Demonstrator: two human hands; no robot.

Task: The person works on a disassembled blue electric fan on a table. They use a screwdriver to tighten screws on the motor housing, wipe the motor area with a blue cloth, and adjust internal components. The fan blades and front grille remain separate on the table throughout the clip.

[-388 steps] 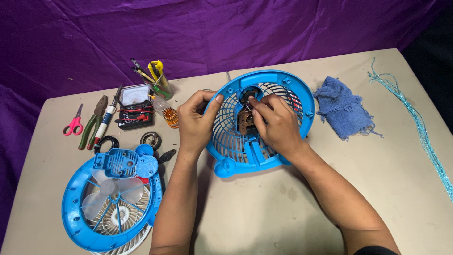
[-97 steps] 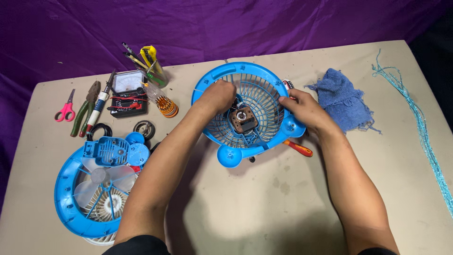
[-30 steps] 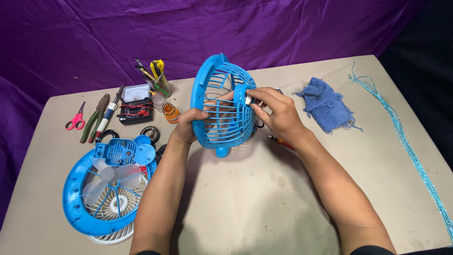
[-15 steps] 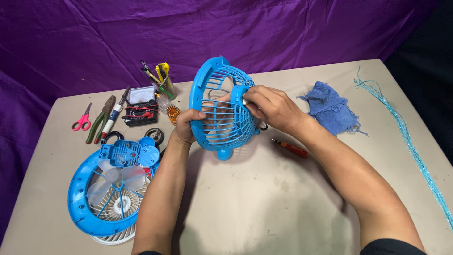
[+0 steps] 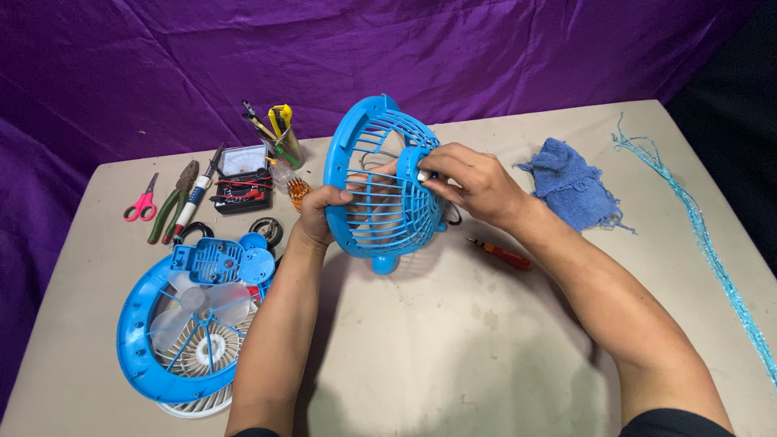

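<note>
The blue fan grille (image 5: 380, 182) stands on edge above the tabletop (image 5: 453, 340), left hand (image 5: 324, 212) clamped on its lower rim, right hand (image 5: 469, 182) fingers pinched on its hub.

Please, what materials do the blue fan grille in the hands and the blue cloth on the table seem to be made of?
Fan grille: probably moulded plastic, with a smooth, slightly glossy finish; its thin ribs are uniform and evenly coloured. The left hand and right hand hold it tilted above the table.
Blue cloth: apparently soft woven or terry fabric, matt, crumpled, with frayed threads at the edges.
</note>
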